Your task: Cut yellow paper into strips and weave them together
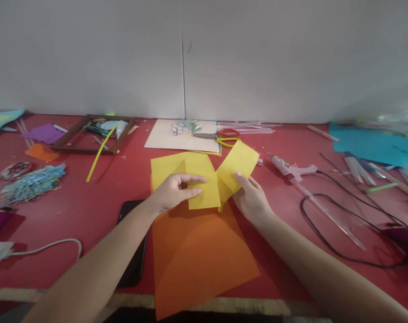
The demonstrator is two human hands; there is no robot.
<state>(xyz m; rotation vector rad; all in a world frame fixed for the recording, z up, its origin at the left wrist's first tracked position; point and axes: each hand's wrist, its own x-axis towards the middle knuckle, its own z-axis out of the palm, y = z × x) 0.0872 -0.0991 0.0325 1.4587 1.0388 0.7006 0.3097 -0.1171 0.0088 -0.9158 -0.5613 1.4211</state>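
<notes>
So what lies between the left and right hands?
In the head view, yellow paper fills the gap: the left hand pinches one part, the right hand holds the tilted part. An orange sheet lies beneath.

Red worktop [89, 211]. 12 o'clock: red-and-yellow scissors [220, 136] on cream card [167, 137]. 10 o'clock: brown wooden frame [83, 149], yellow strip [99, 154] across its edge. 9 o'clock: blue thread bundle [32, 181]. 2 o'clock: pink glue gun [293, 169], with black cable [303, 211] looping toward 4. 7 o'clock: dark phone [136, 264].
</notes>
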